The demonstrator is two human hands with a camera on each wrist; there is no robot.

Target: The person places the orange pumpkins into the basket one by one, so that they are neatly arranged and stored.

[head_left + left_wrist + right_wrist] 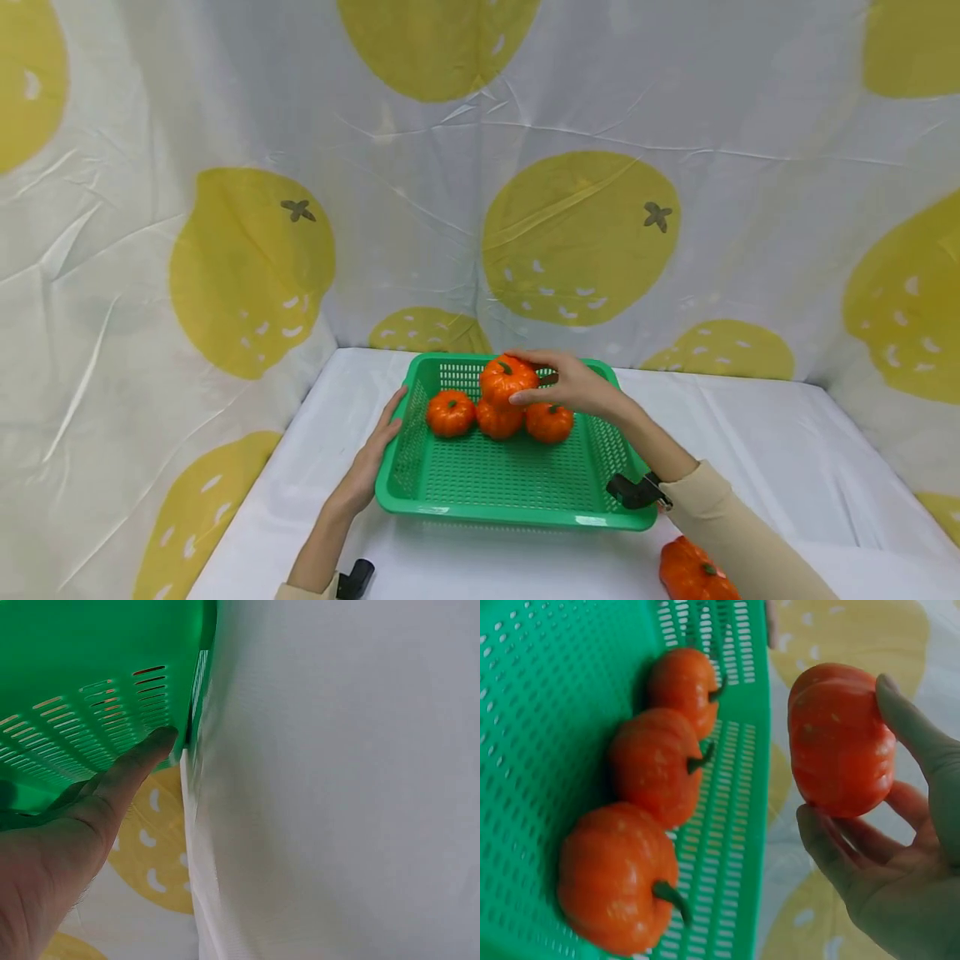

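A small orange pumpkin (pixel 508 377) is pinched between the thumb and fingers of my right hand (pixel 573 385), held above the green plastic basket (pixel 517 515). Inside the basket, along its far side, sit three similar pumpkins: a left one (pixel 451 414), a middle one (pixel 498 422) partly hidden by the held pumpkin, and a right one (pixel 550 424). The right wrist view shows the held pumpkin (pixel 840 742) apart from those three. My left hand (pixel 372 454) rests against the basket's left side, its visible fingers extended along the slotted outer wall (pixel 112 712).
Another orange pumpkin (pixel 692 570) lies on the white-covered table (pixel 750 442) at the lower right, partly hidden by my right sleeve (pixel 738 521). A lemon-printed cloth (pixel 420 225) hangs behind and at both sides. Dark wrist devices (pixel 633 492) sit on both arms.
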